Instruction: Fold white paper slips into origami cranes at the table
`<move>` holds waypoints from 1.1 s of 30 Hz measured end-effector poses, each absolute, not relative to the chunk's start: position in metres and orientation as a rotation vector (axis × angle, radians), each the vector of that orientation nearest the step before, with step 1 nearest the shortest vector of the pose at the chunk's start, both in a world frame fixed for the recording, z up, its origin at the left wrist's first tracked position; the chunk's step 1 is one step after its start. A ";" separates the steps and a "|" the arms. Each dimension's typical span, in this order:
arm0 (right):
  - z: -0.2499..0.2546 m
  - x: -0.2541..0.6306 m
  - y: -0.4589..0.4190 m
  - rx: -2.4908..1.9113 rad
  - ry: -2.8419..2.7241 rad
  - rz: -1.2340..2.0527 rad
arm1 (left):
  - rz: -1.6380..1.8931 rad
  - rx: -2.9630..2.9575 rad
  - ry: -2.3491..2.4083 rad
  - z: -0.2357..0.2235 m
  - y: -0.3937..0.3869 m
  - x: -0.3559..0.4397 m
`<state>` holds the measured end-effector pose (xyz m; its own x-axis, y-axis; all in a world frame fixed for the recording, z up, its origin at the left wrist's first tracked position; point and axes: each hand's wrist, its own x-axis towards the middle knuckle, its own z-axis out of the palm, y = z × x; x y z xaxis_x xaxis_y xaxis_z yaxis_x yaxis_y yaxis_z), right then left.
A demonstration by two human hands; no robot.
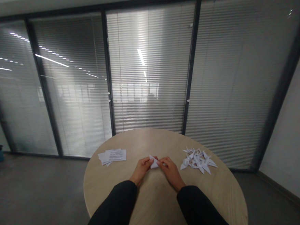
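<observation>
A wide glass wall with blinds (146, 58) stands past the round desk (149, 138). Two dark sleeves (197, 205) reach in over the near side of the desk.

On the right of the desk is a pile of white folded shapes (198, 160). They have lots of sharp points and look a bit like birds. These seem to be the done ones. On the left is a small stack of flat sheets (117, 155) with print on top. They lie flat and are not folded yet, so they look like the part that is left.

The left hand (143, 167) and the right hand (169, 169) meet in the middle, between the pile and the stack. The left grip pinches one side of a small folded paper (154, 164), and the right grip pinches the other side.

This paper is a plain pointed shape, so it looks only part done. It is held just over the desk or touching it; which one is hard to tell. Its sharp tip points away from the person and leans a little left. Its long way seems to run from that tip back toward the person, but fingers hide the sides.
</observation>
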<state>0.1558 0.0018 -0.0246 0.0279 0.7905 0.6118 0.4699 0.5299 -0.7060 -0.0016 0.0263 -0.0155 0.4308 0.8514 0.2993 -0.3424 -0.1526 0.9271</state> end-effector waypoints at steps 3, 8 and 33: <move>-0.023 0.155 0.001 -1.111 -1.596 0.346 | 1.133 1.412 0.549 -0.014 0.028 -0.003; -0.015 0.150 -0.006 -1.078 -1.513 0.332 | 1.149 1.767 0.710 -0.014 0.027 -0.003; -0.009 0.152 -0.007 -0.941 -1.570 0.326 | 1.055 2.019 0.725 -0.015 0.017 -0.001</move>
<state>0.1517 -0.0068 -0.0093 0.0442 0.7169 0.6958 0.3808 0.6317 -0.6752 -0.0011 0.0172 -0.0147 0.5035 0.7445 0.4384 0.1424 -0.5720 0.8078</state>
